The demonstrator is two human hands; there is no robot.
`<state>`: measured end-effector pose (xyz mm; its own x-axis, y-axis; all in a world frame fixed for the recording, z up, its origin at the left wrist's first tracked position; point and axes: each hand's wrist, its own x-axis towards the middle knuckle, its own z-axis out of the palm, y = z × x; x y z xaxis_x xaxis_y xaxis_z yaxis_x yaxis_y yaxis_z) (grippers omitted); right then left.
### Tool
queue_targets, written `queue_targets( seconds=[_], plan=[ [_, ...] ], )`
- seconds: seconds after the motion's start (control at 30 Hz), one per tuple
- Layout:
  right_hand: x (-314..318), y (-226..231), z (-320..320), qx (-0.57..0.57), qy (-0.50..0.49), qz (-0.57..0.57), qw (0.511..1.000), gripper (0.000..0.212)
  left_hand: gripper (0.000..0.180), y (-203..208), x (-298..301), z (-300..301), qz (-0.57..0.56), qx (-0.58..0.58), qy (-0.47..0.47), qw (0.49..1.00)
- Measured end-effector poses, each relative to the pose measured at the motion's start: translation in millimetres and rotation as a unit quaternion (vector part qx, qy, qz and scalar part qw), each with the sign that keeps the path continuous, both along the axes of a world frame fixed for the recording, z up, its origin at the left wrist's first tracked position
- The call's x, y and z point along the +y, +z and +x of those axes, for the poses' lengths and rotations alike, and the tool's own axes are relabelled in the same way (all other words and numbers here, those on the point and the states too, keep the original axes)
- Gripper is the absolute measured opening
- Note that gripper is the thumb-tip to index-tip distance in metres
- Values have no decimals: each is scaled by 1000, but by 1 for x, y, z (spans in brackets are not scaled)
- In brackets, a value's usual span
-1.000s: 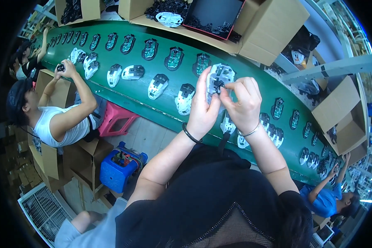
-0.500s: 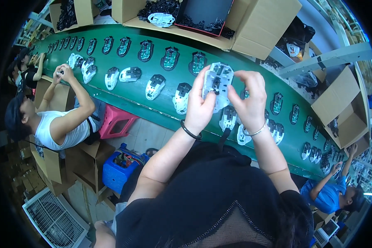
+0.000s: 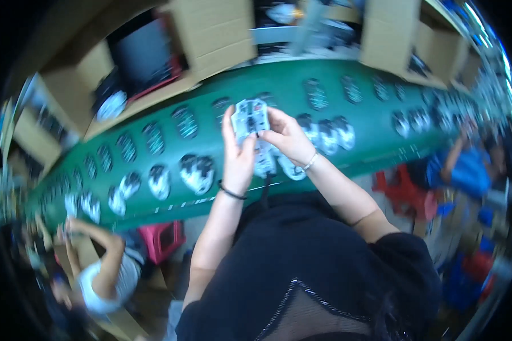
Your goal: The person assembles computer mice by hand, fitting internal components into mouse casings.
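Note:
Between my two hands is a pale computer mouse shell (image 3: 249,116), its inner side turned up toward me. My left hand (image 3: 239,156) grips its left side, thumb across the lower part. On the opposite side, my right hand (image 3: 290,138) is closed on the shell, its thumb pressing near the lower middle. Motion blur hides the finer parts inside it. Below the hands, a white-and-dark mouse shell (image 3: 263,162) lies on the green belt (image 3: 210,142), partly covered by my fingers.
Dark mouse bases with green circuit boards (image 3: 185,121) line the belt's far side. Several white-and-dark shells (image 3: 159,181) lie along the near side. Cardboard boxes (image 3: 213,37) stand beyond. Co-workers sit at left, in a white top (image 3: 111,281), and right, in blue (image 3: 466,170).
My view has turned right, swinging the belt and boxes across the picture and blurring them. Both hands still hold the mouse shell, now further left in the picture.

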<state>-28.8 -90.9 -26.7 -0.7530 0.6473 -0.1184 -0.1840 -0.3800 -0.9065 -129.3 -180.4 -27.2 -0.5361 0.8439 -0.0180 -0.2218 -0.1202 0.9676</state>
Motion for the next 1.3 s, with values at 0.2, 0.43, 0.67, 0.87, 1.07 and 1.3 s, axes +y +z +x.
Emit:
queue_targets(
  seconds=[0.2, 0.43, 0.67, 0.87, 1.07, 1.3],
  plan=[
    [133, -57, 227, -480, -315, 452, 683, 38, 46, -17, 16, 27, -206, -27, -173, 963],
    [162, -131, 346, -711, -270, 513, 398, 44, 25, -39, 30, 43, -253, 16, -166, 953],
    [103, -116, 228, -433, -177, 401, 787, 61, 23, -50, 19, 31, -219, 13, -141, 965],
    [87, -64, 143, -220, -206, 131, 945, 32, 36, -31, 11, 27, -176, -158, -121, 964],
    [25, 0, -102, -116, 122, 338, 926, 13, 47, -22, -44, -49, 24, -380, 87, 921],
    [100, -45, -350, -248, 125, 759, 589, 16, 43, -15, -115, -124, 33, -392, 218, 893]
  ],
)
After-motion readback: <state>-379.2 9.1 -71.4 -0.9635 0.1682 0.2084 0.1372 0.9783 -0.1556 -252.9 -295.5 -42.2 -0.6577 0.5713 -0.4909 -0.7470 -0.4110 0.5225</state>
